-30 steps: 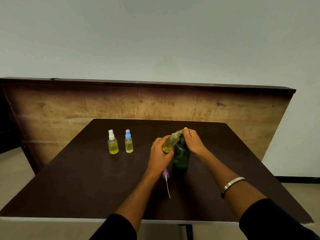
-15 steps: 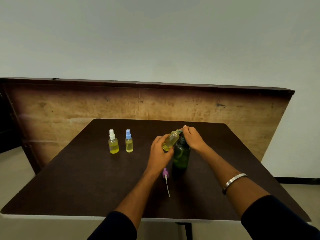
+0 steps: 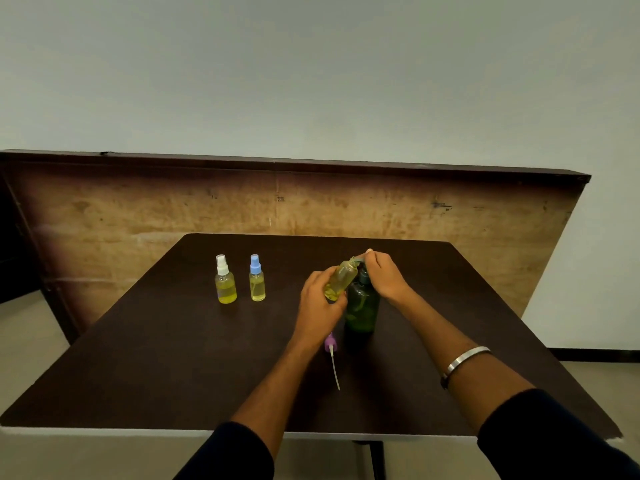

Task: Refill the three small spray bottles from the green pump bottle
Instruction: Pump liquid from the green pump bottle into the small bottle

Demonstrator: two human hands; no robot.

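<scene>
A dark brown table (image 3: 173, 368) is seen from above, with a worn wooden board (image 3: 138, 209) standing behind it against a pale wall. Near the middle of the table, a green pump bottle (image 3: 362, 308) is stood upright. An open small bottle (image 3: 341, 278), uncapped and holding yellow liquid, is gripped by the left hand (image 3: 320, 311), whose fingers and thumb are curled round its lower half; it is held tilted, with its mouth raised up to the spout at the pump bottle's top. The pump head is covered by the right hand (image 3: 384, 275), whose fingers are curled down over it; the exact contact under the fingers is hidden. A metal bangle (image 3: 465, 362) is worn on the right forearm, and dark sleeves are seen at the near edge of the view. Just in front of the pump bottle, near the left wrist, a purple spray cap (image 3: 330, 341) with its thin white tube is laid flat on the table. Well apart to the left, two more small bottles are stood upright side by side, both partly filled with yellow liquid: a white-capped bottle (image 3: 225, 280) and, just to its right, a blue-capped bottle (image 3: 257, 278).
</scene>
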